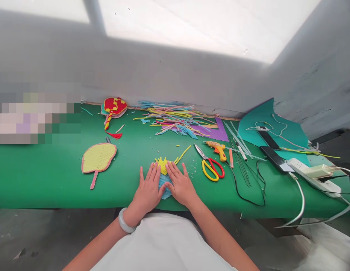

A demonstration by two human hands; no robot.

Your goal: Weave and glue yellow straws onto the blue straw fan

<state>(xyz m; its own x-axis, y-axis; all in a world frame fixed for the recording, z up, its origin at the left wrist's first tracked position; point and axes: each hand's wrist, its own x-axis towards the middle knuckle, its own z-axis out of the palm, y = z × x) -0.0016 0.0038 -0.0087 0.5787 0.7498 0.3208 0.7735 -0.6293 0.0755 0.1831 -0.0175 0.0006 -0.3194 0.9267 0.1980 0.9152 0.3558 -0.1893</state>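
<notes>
My left hand (pixel 148 188) lies flat with fingers stretched out on the left side of a blue and yellow craft piece (pixel 164 181). On its right side rests my right hand (pixel 180 184), also flat with fingers extended. The piece looks made of fuzzy pipe cleaners, blue below and yellow in a V pattern on top. Both palms cover much of it, and the thumbs nearly meet over the blue part. A loose yellow pipe cleaner (pixel 184 153) sticks out beyond my right fingers. Scissors (pixel 210 165) with one yellow and one red handle lie right of my right hand.
A yellow fan shape with pink edging (pixel 99 159) lies at left; a red and yellow fan (pixel 115 107) sits behind it. Pipe cleaners (pixel 175 114) are heaped at the back. A glue gun (pixel 217 149), a power strip (pixel 312 178) and cables occupy the right.
</notes>
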